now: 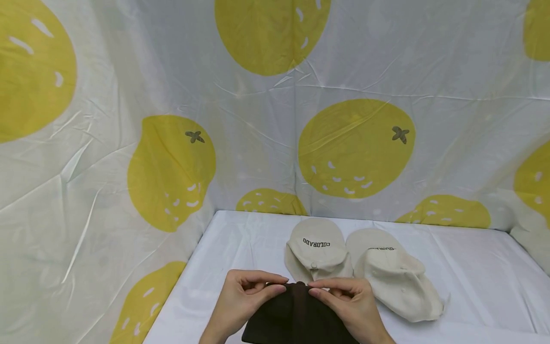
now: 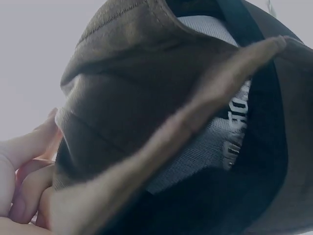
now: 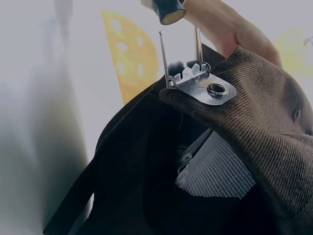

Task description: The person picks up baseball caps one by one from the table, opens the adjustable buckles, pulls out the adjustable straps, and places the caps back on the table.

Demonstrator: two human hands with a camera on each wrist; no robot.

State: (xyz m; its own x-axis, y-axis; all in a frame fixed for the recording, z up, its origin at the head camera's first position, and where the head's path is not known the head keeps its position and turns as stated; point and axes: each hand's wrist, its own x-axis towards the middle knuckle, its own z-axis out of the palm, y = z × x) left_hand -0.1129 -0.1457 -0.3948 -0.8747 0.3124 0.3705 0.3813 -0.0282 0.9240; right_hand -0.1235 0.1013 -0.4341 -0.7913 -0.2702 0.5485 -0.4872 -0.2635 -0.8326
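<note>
A dark brown baseball cap is held up low in the head view, its top button between the two hands. My left hand pinches the top of the crown between thumb and index finger. On the other side of the button, my right hand grips the fabric the same way. The left wrist view looks into the cap, where pale mesh lining and the back of stitched letters show. A metal strap buckle hangs at the cap's rear opening in the right wrist view.
Two cream caps lie side by side behind the brown one: one with COLORADO lettering, another to its right, partly folded. They rest on a white-covered table. Lemon-print cloth encloses the back and sides.
</note>
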